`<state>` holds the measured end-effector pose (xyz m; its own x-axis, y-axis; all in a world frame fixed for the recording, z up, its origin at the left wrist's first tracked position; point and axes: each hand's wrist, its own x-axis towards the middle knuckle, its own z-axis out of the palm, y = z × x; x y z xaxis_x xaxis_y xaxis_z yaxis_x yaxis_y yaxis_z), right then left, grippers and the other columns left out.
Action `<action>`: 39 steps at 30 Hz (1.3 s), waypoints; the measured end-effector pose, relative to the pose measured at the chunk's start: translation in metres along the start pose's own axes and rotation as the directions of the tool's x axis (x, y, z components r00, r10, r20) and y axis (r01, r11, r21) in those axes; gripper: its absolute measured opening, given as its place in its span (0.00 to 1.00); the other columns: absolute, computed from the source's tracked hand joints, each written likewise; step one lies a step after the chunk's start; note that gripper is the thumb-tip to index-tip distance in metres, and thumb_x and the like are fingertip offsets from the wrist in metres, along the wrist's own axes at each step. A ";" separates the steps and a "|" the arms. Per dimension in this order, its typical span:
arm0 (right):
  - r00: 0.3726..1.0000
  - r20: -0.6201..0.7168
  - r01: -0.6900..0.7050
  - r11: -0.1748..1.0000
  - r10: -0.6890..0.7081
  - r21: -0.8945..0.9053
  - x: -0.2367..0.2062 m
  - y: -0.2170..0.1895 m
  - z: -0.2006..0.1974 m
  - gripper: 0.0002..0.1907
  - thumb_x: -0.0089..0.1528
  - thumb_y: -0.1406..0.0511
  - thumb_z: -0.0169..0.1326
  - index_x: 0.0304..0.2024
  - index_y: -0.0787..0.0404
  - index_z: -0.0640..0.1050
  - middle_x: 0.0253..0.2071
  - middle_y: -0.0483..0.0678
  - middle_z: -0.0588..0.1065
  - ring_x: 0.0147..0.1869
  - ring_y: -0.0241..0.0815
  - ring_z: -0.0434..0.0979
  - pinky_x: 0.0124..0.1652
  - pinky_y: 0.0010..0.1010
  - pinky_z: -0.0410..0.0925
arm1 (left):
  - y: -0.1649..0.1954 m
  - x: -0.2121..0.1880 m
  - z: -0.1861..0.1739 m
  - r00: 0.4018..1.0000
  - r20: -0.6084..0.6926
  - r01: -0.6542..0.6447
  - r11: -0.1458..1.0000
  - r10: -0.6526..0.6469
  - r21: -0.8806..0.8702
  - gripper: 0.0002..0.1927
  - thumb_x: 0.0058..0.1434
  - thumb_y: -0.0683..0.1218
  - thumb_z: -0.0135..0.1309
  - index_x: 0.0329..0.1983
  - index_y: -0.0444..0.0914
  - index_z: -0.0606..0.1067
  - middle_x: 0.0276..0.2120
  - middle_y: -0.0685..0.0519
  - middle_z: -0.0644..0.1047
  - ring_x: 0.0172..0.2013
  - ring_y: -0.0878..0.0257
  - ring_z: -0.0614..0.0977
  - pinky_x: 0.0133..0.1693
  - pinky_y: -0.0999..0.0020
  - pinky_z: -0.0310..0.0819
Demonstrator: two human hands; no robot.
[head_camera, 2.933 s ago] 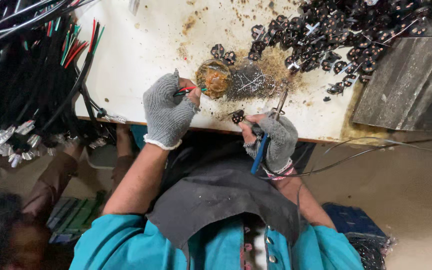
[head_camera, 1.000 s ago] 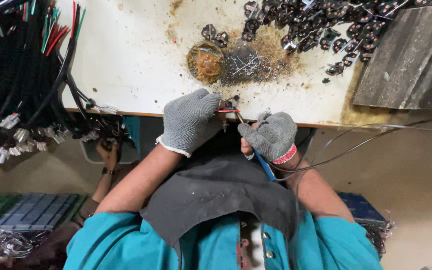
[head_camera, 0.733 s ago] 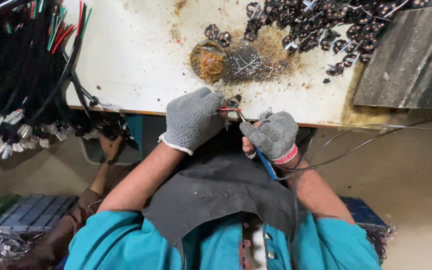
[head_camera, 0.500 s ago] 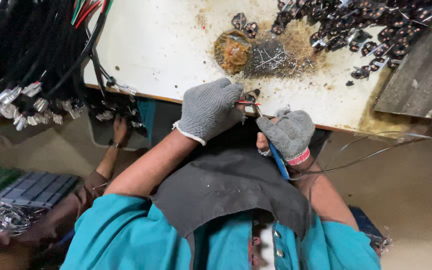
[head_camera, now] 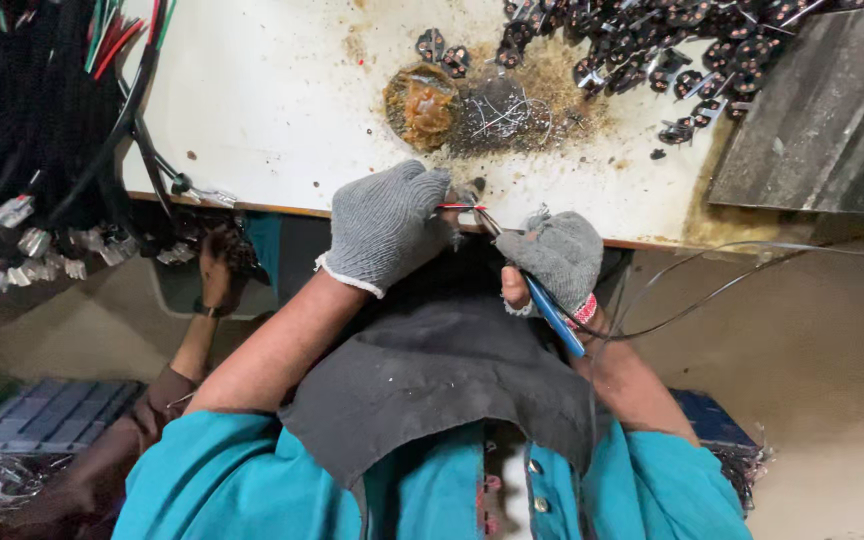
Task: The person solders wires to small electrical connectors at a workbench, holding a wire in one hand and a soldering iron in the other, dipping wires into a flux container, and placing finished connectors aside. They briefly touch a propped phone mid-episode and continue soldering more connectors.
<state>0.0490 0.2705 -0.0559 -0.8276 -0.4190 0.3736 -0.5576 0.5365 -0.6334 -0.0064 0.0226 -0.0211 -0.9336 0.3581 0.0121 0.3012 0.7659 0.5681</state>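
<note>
Black cable bundles with white plastic connectors hang at the upper left of the frame, dark small round parts pile at the upper right on the stained white table, and a grey slab lies far right. At centre, the grey-gloved left hand pinches a thin red wire whose tip meets the metal jaws of the blue-handled pliers. The grey-gloved right hand is closed around those handles just right of it, though what the jaws clasp is too small to tell.

Both hands wear grey knitted cloth gloves: left hand, right hand. White worktop looks smooth, stained. Blue glossy plastic tool handle.
</note>
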 end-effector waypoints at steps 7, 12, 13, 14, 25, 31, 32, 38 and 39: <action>0.999 0.019 0.041 0.999 -0.041 -0.018 0.000 0.002 0.000 0.12 0.53 0.61 0.60 0.39 0.55 0.83 0.26 0.45 0.70 0.30 0.52 0.72 0.35 0.44 0.65 | 0.000 0.000 0.002 1.000 0.011 -0.001 1.000 0.001 -0.008 0.08 0.52 0.50 0.64 0.29 0.46 0.76 0.26 0.53 0.75 0.25 0.52 0.79 0.26 0.55 0.71; 1.000 -0.003 0.004 0.999 -0.004 0.034 0.002 -0.003 -0.001 0.11 0.56 0.62 0.60 0.40 0.55 0.83 0.28 0.45 0.71 0.32 0.51 0.74 0.36 0.44 0.66 | 0.000 0.000 0.002 1.000 0.013 -0.001 1.000 0.001 0.015 0.09 0.51 0.50 0.64 0.30 0.46 0.75 0.26 0.53 0.75 0.26 0.52 0.80 0.26 0.55 0.71; 1.000 -0.010 0.003 0.999 -0.003 0.040 0.002 -0.003 -0.001 0.11 0.56 0.63 0.60 0.41 0.55 0.83 0.28 0.45 0.71 0.32 0.51 0.74 0.36 0.43 0.66 | 0.000 0.000 0.002 1.000 0.009 -0.001 1.000 0.001 0.005 0.09 0.51 0.50 0.64 0.30 0.46 0.76 0.26 0.53 0.74 0.26 0.52 0.80 0.26 0.55 0.71; 1.000 0.021 0.002 1.000 -0.003 0.003 0.002 -0.003 -0.001 0.11 0.54 0.62 0.60 0.40 0.54 0.83 0.27 0.44 0.71 0.31 0.51 0.74 0.36 0.43 0.66 | 0.000 0.000 0.001 1.000 0.007 -0.002 1.000 0.002 -0.007 0.08 0.51 0.50 0.64 0.30 0.46 0.76 0.26 0.53 0.74 0.26 0.52 0.80 0.26 0.55 0.71; 0.577 0.596 -0.651 0.755 0.559 -0.077 0.006 -0.007 0.003 0.15 0.62 0.54 0.63 0.20 0.46 0.83 0.16 0.32 0.77 0.20 0.33 0.75 0.26 0.25 0.67 | 0.000 -0.001 -0.003 0.999 -0.007 -0.040 0.998 0.039 -0.053 0.13 0.51 0.51 0.67 0.32 0.46 0.74 0.26 0.53 0.73 0.26 0.52 0.79 0.26 0.56 0.70; 0.995 0.013 0.104 0.989 -0.103 -0.102 0.017 -0.010 -0.004 0.17 0.49 0.67 0.67 0.41 0.49 0.83 0.22 0.40 0.73 0.26 0.42 0.75 0.29 0.36 0.65 | 0.001 0.000 -0.004 0.998 -0.037 -0.047 0.998 0.046 -0.031 0.12 0.49 0.49 0.65 0.33 0.46 0.75 0.27 0.53 0.73 0.26 0.53 0.79 0.27 0.56 0.70; 0.994 0.004 0.111 0.990 -0.111 -0.088 0.017 -0.009 -0.004 0.17 0.50 0.66 0.68 0.42 0.50 0.82 0.24 0.40 0.74 0.27 0.42 0.75 0.30 0.37 0.65 | 0.001 0.000 -0.004 0.998 -0.035 -0.051 0.998 0.050 -0.036 0.13 0.49 0.50 0.66 0.33 0.45 0.74 0.26 0.53 0.73 0.27 0.53 0.79 0.27 0.56 0.70; 0.985 0.148 0.094 0.994 -0.086 -0.048 0.008 -0.003 -0.004 0.18 0.52 0.64 0.70 0.45 0.48 0.82 0.28 0.36 0.75 0.30 0.42 0.74 0.32 0.38 0.63 | 0.000 -0.001 -0.004 0.999 -0.014 -0.045 0.997 0.044 -0.065 0.12 0.50 0.50 0.66 0.33 0.46 0.74 0.27 0.53 0.73 0.28 0.53 0.79 0.27 0.56 0.70; 0.990 0.099 0.106 0.993 -0.099 -0.061 0.008 -0.003 -0.004 0.17 0.52 0.63 0.70 0.44 0.49 0.82 0.28 0.38 0.75 0.30 0.43 0.74 0.32 0.38 0.64 | 0.000 0.000 -0.004 0.999 -0.018 -0.051 0.997 0.050 -0.065 0.12 0.50 0.49 0.65 0.34 0.46 0.74 0.27 0.53 0.73 0.28 0.53 0.79 0.27 0.56 0.70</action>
<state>0.0439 0.2683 -0.0481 -0.7577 -0.5404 0.3659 -0.6448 0.5332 -0.5476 -0.0068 0.0201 -0.0177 -0.9207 0.3863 0.0548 0.3349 0.7103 0.6191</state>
